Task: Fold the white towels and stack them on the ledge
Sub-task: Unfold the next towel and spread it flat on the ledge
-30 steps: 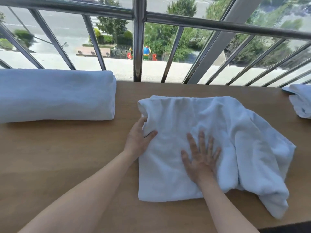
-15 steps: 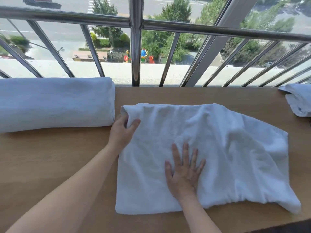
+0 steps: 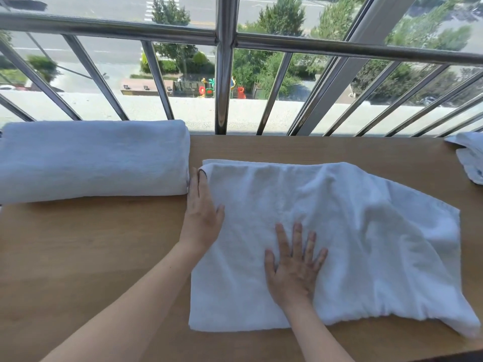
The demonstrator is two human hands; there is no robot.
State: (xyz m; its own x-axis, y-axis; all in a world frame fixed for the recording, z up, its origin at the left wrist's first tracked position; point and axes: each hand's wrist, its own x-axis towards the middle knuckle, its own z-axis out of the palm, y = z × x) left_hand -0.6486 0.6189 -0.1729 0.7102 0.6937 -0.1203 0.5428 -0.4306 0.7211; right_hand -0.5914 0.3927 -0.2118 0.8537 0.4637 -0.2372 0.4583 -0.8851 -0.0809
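A white towel [image 3: 339, 231] lies spread and partly folded on the wooden ledge [image 3: 91, 257], its right side rumpled. My right hand [image 3: 295, 265] presses flat on its lower middle, fingers apart. My left hand [image 3: 202, 215] rests along the towel's left edge, fingers straight, thumb on the cloth, close to the upper left corner. A folded stack of white towels [image 3: 94, 160] sits at the back left, almost touching my left fingertips.
Another crumpled white towel [image 3: 470, 158] lies at the far right edge of the ledge. A metal railing [image 3: 224, 74] with slanted bars runs along the back, in front of a window over a street.
The towel has slid left toward the folded stack and been flattened out. My left hand moved left with its edge and opened; my right hand stayed pressed on the cloth.
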